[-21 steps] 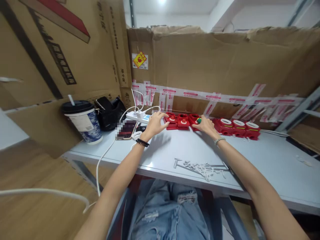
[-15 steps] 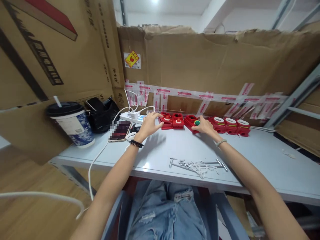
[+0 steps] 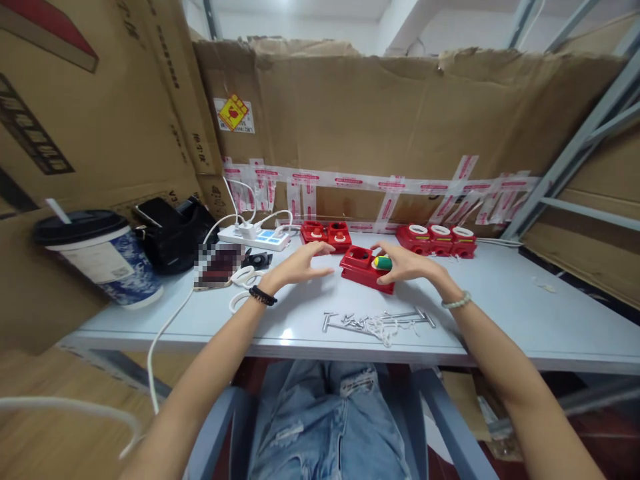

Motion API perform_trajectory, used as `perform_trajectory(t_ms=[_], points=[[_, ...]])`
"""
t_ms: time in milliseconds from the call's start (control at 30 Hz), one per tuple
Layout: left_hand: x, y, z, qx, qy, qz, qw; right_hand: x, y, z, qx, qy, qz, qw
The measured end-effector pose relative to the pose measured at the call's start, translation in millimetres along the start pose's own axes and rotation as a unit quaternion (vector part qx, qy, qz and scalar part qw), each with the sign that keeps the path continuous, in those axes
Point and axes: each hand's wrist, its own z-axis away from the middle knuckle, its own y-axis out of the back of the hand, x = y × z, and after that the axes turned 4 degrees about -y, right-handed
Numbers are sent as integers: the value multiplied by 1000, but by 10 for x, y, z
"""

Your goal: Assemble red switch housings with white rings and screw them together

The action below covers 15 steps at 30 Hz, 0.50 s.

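Observation:
My right hand [image 3: 406, 265] grips a red plastic block [image 3: 363, 268] by its right end, holding it just above the pale table [image 3: 500, 313]. A small green piece [image 3: 383, 263] sits under the fingers on that block. My left hand [image 3: 299, 265] hovers open beside the block's left end, fingers stretched toward it and not touching. Two more red blocks [image 3: 327, 233] rest at the back wall behind my left hand. A row of three red blocks with white rings [image 3: 439, 239] stands at the back right.
A heap of metal pins and white string [image 3: 377, 323] lies near the table's front edge. A lidded paper cup [image 3: 100, 257], a black tape dispenser [image 3: 173, 230], a phone [image 3: 219, 265] and a white power strip with cables [image 3: 255, 237] fill the left side. Cardboard walls surround the table.
My right hand has pulled one red block away from the back row toward me. My left hand has come off the back blocks and moved nearer, open.

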Motion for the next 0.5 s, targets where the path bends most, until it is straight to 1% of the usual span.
perform_trajectory(t_ms=[67, 167, 300, 367, 433, 500], points=[[10, -65, -11, -24, 6, 16, 1000, -76, -41, 15, 6, -2, 13, 1000], [-4, -148, -25, -44, 12, 14, 999, -73, -18, 52, -8, -4, 35, 999], [-15, -247, -41, -45, 14, 10, 999, -6, 95, 142, -54, -47, 53, 996], [11, -298, -58, -42, 21, 10, 999, -4, 133, 183, -65, -68, 58, 994], [68, -348, -88, -42, 30, 24, 998, -23, 143, 207, -59, -76, 64, 993], [137, -392, -133, -43, 35, 47, 997, -50, 130, 212, -44, -71, 59, 995]])
